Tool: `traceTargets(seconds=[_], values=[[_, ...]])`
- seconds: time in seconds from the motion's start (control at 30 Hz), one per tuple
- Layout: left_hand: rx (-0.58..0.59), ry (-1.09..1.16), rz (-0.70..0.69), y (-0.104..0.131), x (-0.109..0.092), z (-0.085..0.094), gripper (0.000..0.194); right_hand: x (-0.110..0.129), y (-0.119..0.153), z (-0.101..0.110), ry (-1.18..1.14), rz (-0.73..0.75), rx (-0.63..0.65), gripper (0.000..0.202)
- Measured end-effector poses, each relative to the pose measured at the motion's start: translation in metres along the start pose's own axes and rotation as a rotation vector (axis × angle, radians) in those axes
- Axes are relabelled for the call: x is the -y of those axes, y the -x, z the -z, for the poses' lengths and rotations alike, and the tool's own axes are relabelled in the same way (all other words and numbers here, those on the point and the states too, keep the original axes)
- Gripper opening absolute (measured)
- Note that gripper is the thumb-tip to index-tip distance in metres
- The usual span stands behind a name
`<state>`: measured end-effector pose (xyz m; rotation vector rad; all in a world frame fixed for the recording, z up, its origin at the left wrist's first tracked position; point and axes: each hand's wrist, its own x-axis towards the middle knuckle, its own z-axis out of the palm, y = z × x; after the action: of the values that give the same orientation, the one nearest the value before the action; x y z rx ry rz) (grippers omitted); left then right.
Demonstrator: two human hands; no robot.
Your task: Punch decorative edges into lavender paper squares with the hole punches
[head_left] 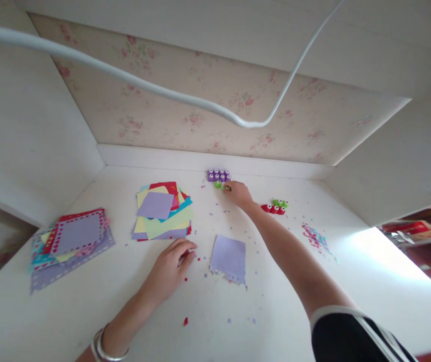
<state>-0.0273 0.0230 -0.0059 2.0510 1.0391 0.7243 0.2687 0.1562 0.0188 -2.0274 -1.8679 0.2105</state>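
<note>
My right hand (239, 194) reaches to the back of the white table, its fingertips closed on a small green paper punch (228, 188). Another green punch (217, 184) sits beside it, in front of a block of several purple punches (218, 175). My left hand (172, 264) rests on the table, fingers loosely curled, thumb and forefinger a little apart with nothing between them. To its right lies a lilac paper sheet (229, 255) with small punched holes along its lower edge. A pile of coloured paper (163, 226) lies just beyond the left hand.
Punched, bordered sheets (80, 234) are stacked at the far left. Red punches (274, 209) and green ones stand right of my right forearm. Red and blue paper bits (316, 237) lie farther right, with more scattered around. A white cable (200, 103) hangs across the view above.
</note>
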Motion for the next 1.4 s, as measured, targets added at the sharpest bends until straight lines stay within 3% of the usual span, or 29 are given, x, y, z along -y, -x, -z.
traceTargets(seconds=[0.17, 0.23, 0.3, 0.4, 0.5, 0.63, 0.7, 0.8, 0.87, 0.97, 1.1, 1.27, 1.4], values=[[-0.112, 0.002, -0.043, 0.001, 0.001, -0.001, 0.019, 0.020, 0.057, 0.016, -0.189, 0.050, 0.002, 0.029], [-0.154, -0.001, -0.049, 0.002, -0.001, -0.001, 0.021, 0.035, 0.089, 0.023, -0.523, 0.158, 0.154, 0.039], [-0.167, -0.037, -0.072, 0.003, -0.003, -0.002, 0.027, 0.051, 0.118, 0.026, -0.667, 0.261, 0.315, 0.046], [-0.104, -0.117, -0.162, 0.003, -0.003, -0.006, 0.033, 0.070, 0.148, 0.023, -0.628, 0.390, 0.426, 0.049], [-0.042, -0.158, -0.233, 0.003, 0.000, -0.013, 0.033, 0.078, 0.159, 0.014, -0.499, 0.457, 0.401, 0.050], [-0.070, -0.216, -0.238, 0.003, 0.003, -0.019, 0.028, 0.070, 0.163, 0.014, -0.444, 0.481, 0.330, 0.055], [-0.064, -0.243, -0.236, 0.004, 0.003, -0.020, 0.025, 0.056, 0.169, 0.017, -0.386, 0.396, 0.225, 0.054], [-0.060, -0.255, -0.249, 0.004, 0.003, -0.019, 0.025, 0.027, 0.183, 0.018, -0.204, 0.140, 0.071, 0.052], [-0.065, -0.250, -0.249, 0.003, 0.003, -0.019, 0.027, 0.008, 0.193, 0.015, -0.142, 0.046, 0.082, 0.051], [-0.063, -0.255, -0.245, 0.002, 0.000, -0.020, 0.029, -0.007, 0.202, 0.010, -0.220, 0.025, 0.113, 0.036], [-0.024, -0.237, -0.230, -0.001, -0.005, -0.024, 0.023, -0.005, 0.202, 0.007, -0.442, 0.005, 0.082, 0.006], [-0.019, -0.163, -0.183, -0.001, -0.006, -0.028, 0.025, 0.001, 0.202, 0.007, -0.714, -0.143, 0.160, 0.019], [-0.006, -0.130, -0.144, 0.002, -0.004, -0.028, 0.027, 0.000, 0.203, 0.005, -0.799, -0.231, 0.150, 0.026]])
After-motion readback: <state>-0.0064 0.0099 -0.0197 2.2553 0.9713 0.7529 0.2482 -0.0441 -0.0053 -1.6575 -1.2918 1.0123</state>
